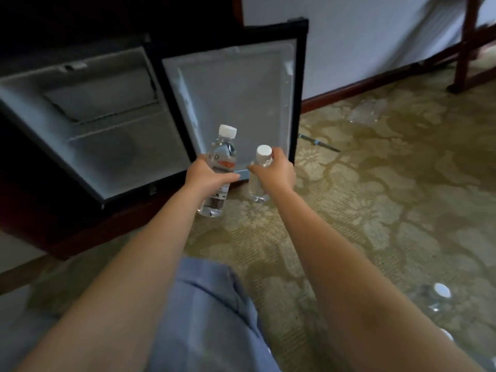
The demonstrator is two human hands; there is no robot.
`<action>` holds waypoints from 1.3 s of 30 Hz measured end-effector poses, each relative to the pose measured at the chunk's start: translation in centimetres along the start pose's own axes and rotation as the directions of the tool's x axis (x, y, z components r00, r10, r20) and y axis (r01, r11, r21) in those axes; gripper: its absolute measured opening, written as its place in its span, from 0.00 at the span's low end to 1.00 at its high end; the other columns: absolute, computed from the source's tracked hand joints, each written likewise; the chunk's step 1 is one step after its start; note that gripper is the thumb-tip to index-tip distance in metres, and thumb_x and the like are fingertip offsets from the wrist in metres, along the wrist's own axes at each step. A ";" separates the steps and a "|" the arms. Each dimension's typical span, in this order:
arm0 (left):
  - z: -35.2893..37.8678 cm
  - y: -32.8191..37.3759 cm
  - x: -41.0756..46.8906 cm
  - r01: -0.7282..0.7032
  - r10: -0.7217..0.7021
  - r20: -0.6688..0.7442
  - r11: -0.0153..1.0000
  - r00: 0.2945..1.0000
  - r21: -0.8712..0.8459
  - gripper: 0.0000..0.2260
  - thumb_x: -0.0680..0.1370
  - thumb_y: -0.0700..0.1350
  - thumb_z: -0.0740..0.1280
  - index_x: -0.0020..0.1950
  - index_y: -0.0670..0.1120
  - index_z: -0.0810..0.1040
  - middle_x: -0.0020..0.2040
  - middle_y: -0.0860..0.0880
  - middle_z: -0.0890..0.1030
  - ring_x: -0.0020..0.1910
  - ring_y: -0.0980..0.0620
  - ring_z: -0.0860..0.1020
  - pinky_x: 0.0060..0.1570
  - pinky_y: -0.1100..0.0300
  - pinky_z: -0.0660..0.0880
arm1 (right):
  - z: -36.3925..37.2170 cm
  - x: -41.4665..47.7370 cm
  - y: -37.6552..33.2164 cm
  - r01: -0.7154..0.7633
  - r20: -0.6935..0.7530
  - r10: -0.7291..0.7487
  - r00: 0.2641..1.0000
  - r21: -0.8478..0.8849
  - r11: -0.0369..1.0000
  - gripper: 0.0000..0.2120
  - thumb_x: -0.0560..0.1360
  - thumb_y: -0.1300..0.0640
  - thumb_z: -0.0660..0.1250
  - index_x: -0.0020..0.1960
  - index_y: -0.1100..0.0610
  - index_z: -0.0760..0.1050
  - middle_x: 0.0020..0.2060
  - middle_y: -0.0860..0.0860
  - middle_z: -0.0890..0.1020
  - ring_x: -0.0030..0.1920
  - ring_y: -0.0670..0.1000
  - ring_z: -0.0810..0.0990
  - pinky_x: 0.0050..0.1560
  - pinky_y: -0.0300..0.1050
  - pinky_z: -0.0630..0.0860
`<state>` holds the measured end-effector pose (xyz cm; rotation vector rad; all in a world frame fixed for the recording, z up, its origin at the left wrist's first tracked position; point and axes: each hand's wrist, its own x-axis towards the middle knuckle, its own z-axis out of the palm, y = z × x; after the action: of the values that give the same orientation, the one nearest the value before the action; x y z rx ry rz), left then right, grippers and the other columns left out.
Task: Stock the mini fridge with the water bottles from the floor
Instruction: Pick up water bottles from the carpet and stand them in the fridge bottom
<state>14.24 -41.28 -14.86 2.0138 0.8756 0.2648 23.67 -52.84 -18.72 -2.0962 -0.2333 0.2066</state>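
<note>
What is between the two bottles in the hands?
Nothing. The head view shows a bare gap between the labelled bottle and the smaller bottle, the fridge door behind.

Dim light falls on an olive-and-beige carpet with a floral damask pattern (375,210) filling the right and lower frame, a plain white wall (375,36) at upper right edged by a reddish-brown wooden skirting board (349,89), a dark red wooden furniture frame (465,49) in the upper-right corner, and a dark wooden cabinet (67,232) at left.

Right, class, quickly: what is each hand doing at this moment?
Left hand: grips the labelled water bottle around its middle.
Right hand: grips the second water bottle near its neck.
</note>
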 end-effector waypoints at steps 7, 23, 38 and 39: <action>-12.2 -4.4 -2.7 0.053 -0.067 -0.230 0.996 0.971 -0.066 0.26 0.65 0.49 0.79 0.57 0.45 0.72 0.51 0.51 0.76 0.49 0.52 0.75 0.46 0.58 0.71 | 5.4 -5.5 -9.6 0.220 0.186 -0.219 0.958 0.017 0.975 0.21 0.71 0.48 0.72 0.59 0.54 0.73 0.54 0.50 0.80 0.55 0.52 0.77 0.45 0.45 0.70; -25.9 -14.3 -3.1 0.163 -0.224 -0.429 0.971 0.875 -0.176 0.23 0.65 0.46 0.78 0.56 0.45 0.74 0.49 0.51 0.77 0.48 0.52 0.75 0.46 0.60 0.71 | 18.6 -11.3 -20.5 0.415 0.410 -0.360 0.838 -0.053 0.908 0.22 0.69 0.48 0.74 0.59 0.56 0.74 0.53 0.53 0.80 0.54 0.55 0.78 0.47 0.47 0.74; -24.8 -21.2 13.8 0.248 -0.372 -0.449 0.917 0.813 -0.312 0.21 0.66 0.43 0.77 0.54 0.46 0.72 0.46 0.52 0.74 0.46 0.53 0.73 0.46 0.61 0.70 | 32.8 1.1 -19.2 0.383 0.459 -0.314 0.831 -0.064 0.921 0.23 0.71 0.51 0.72 0.63 0.55 0.71 0.57 0.53 0.79 0.58 0.55 0.77 0.51 0.46 0.72; -24.5 -21.8 14.7 0.235 -0.366 -0.466 0.919 0.806 -0.316 0.20 0.67 0.41 0.76 0.52 0.47 0.70 0.45 0.52 0.74 0.45 0.54 0.73 0.45 0.62 0.69 | 34.1 1.8 -19.0 0.392 0.463 -0.322 0.826 -0.061 0.918 0.23 0.71 0.52 0.72 0.63 0.55 0.71 0.57 0.53 0.80 0.58 0.56 0.77 0.50 0.45 0.71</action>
<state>2.42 -7.74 -20.43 1.5537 1.4134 0.7208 15.62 -14.63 -19.74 -2.0852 -0.9419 0.4533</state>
